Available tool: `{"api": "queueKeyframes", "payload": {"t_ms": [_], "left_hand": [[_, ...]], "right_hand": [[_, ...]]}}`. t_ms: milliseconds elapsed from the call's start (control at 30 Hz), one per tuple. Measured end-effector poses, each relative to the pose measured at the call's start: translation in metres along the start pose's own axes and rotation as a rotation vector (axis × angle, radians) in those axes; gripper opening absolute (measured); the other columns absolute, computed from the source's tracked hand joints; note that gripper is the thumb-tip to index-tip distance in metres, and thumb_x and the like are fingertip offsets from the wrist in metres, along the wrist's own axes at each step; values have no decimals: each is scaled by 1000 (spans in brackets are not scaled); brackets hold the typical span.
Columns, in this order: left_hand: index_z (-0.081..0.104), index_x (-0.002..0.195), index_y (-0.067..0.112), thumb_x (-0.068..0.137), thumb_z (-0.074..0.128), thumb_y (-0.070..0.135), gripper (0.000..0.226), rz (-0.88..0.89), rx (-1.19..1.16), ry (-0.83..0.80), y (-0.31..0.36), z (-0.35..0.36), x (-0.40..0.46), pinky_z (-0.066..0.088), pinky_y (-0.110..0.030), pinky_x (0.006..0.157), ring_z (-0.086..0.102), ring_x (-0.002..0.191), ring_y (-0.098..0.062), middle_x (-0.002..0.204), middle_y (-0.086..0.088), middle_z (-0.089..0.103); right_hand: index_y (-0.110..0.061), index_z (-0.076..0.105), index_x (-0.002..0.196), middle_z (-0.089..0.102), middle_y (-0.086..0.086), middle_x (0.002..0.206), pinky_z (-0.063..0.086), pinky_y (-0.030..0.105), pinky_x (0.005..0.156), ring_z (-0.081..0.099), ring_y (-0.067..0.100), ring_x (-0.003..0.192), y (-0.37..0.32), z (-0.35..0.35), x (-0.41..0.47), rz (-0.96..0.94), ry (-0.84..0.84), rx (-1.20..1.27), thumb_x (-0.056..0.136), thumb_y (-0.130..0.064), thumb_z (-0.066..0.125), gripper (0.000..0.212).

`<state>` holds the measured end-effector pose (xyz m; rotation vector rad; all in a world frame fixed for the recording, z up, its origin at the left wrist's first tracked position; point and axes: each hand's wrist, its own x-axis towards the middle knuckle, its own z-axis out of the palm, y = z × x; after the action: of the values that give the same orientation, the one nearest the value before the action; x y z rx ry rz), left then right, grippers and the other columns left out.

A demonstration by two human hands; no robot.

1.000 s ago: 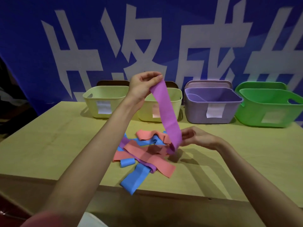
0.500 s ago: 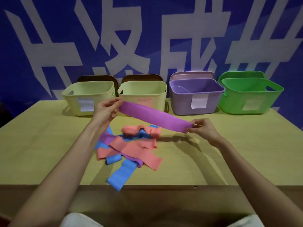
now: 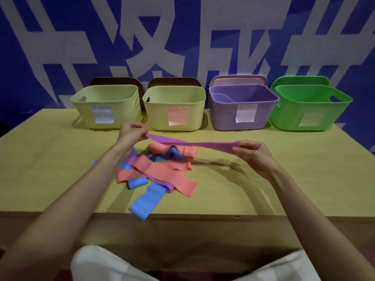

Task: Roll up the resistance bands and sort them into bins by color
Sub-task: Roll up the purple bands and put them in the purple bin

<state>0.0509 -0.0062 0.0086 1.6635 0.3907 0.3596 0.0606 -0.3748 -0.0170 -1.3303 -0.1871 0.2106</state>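
Head view: worktop (image 3: 304, 179) is pale wood, with a blue banner (image 3: 203, 27) carrying big white characters behind it. Taking the pile of bands (image 3: 158, 171) as landmark: it sits left of centre on the worktop, a tangle of pink, blue and purple strips, with one blue band (image 3: 146, 200) trailing toward the near edge and hanging slightly over it. Beyond the pile, along the far edge, stand four bins in a row: left cream bin (image 3: 105, 106), second cream bin (image 3: 174, 108) directly behind the pile, purple bin (image 3: 242, 108) behind and to the right, green bin (image 3: 308, 108) furthest right. Each has a paper label on its front wall. Lids lean upright behind the bins, brown behind the cream ones. Something pale purple lies inside the purple bin; can't tell what.

Purple band (image 3: 192, 144) is held in the air above the far part of the pile, stretched nearly level and twisted flat-to-edge along its length, partly hiding the pink strips under it.

Left hand (image 3: 132, 131) is over the pile's far-left corner, fingers (image 3: 140, 126) curled, pinching the band's left end. Right hand (image 3: 253, 154) is right of the pile, clear of it, thumb and fingers pinching the band's right end. Both forearms reach in from the near edge; the left crosses over the pile's left side.
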Motion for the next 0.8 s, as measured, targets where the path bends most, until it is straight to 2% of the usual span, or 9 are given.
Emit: {"api": "queueKeyframes", "payload": {"t_ms": [67, 167, 233, 300, 400, 467, 567, 667, 800], "left_hand": [[58, 78, 11, 85, 67, -4, 19, 33, 129, -52, -8, 4, 5, 49, -11, 50, 60, 54, -4, 76, -4, 58], [64, 93, 5, 82, 71, -3, 16, 86, 300, -136, -16, 11, 12, 51, -12, 55, 56, 67, -11, 80, -1, 59], [68, 96, 3, 80, 74, -1, 17, 98, 379, -185, -17, 20, 14, 49, -20, 62, 56, 64, -10, 77, -3, 62], [69, 93, 1, 79, 75, 0, 15, 143, 405, -247, -15, 36, 12, 48, -19, 63, 58, 57, -1, 73, -2, 63], [69, 94, -6, 81, 71, -5, 13, 260, 437, -348, -6, 71, 5, 46, -7, 63, 59, 57, 9, 76, -1, 65], [71, 96, -7, 83, 69, -3, 14, 308, 442, -383, 2, 100, 4, 47, -9, 66, 60, 62, 5, 83, -7, 69], [73, 96, -4, 84, 70, 3, 14, 350, 436, -382, 13, 141, 10, 50, -22, 74, 61, 75, -11, 93, -14, 71], [75, 93, 0, 85, 68, 4, 12, 452, 457, -412, 26, 176, 15, 44, -9, 65, 60, 74, -8, 91, -11, 73], [78, 87, 2, 83, 67, 4, 11, 571, 587, -485, 35, 208, 20, 37, -2, 62, 59, 74, -8, 85, -6, 73]], "right_hand": [[-8, 77, 72, 72, 5, 75, 51, 15, 70, 65, 11, 72, -5, -1, -6, 4, -84, -2, 65, 5, 73, 16], [-8, 77, 74, 71, 8, 83, 50, 18, 76, 65, 15, 84, -10, -10, -15, 31, -293, 3, 57, -7, 81, 17], [-7, 76, 75, 68, 7, 81, 47, 18, 71, 61, 15, 78, -12, -16, -20, 77, -445, -33, 58, -15, 88, 22], [-6, 76, 79, 67, 9, 81, 47, 22, 74, 60, 18, 78, -15, -21, -25, 144, -549, -104, 58, -20, 90, 28], [-3, 75, 87, 69, 15, 87, 50, 27, 78, 64, 22, 82, -24, -22, -35, 186, -656, -279, 68, -13, 84, 23], [-1, 74, 89, 69, 16, 88, 49, 25, 75, 64, 20, 81, -32, -18, -42, 183, -704, -403, 75, -2, 74, 14], [-1, 74, 88, 72, 9, 83, 50, 22, 71, 63, 14, 75, -35, -14, -47, 160, -648, -562, 78, 9, 70, 15], [-4, 76, 89, 72, -1, 76, 50, 20, 69, 60, 5, 68, -27, -7, -44, 75, -489, -677, 78, 8, 72, 16], [-1, 75, 91, 70, -6, 77, 51, 21, 72, 59, -2, 68, -7, 10, -39, -76, -334, -751, 79, 7, 72, 14]]}}
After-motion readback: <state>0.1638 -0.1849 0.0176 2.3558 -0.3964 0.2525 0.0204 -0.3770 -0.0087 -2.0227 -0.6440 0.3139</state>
